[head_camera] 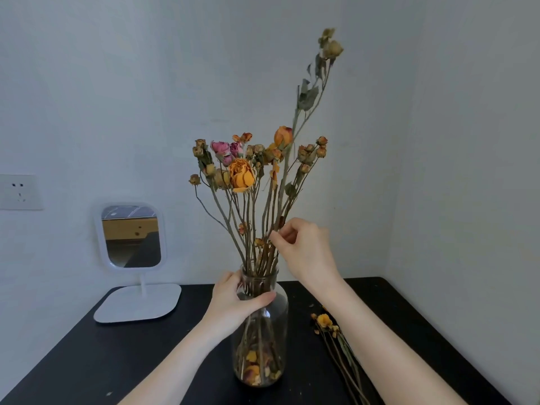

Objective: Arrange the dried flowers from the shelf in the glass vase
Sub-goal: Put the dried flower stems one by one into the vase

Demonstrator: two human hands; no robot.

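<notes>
A clear glass vase point(264, 343) stands on the black table point(117, 355), with fallen petals at its bottom. Several dried flowers point(242, 173), orange, pink and brown, rise from its neck. My left hand point(233, 302) grips the vase at its shoulder and neck. My right hand point(304, 249) pinches a long stem point(295, 127) just above the vase mouth; this stem reaches far higher than the others, ending in a pale dried bud point(331, 46). A few more dried stems with small orange blooms point(324, 321) lie on the table to the right of the vase, partly under my right forearm.
A white stand mirror point(131, 236) sits at the table's back left on a flat white base point(137, 304). A wall socket point(19, 192) is on the left wall. Pale walls meet in a corner behind the table.
</notes>
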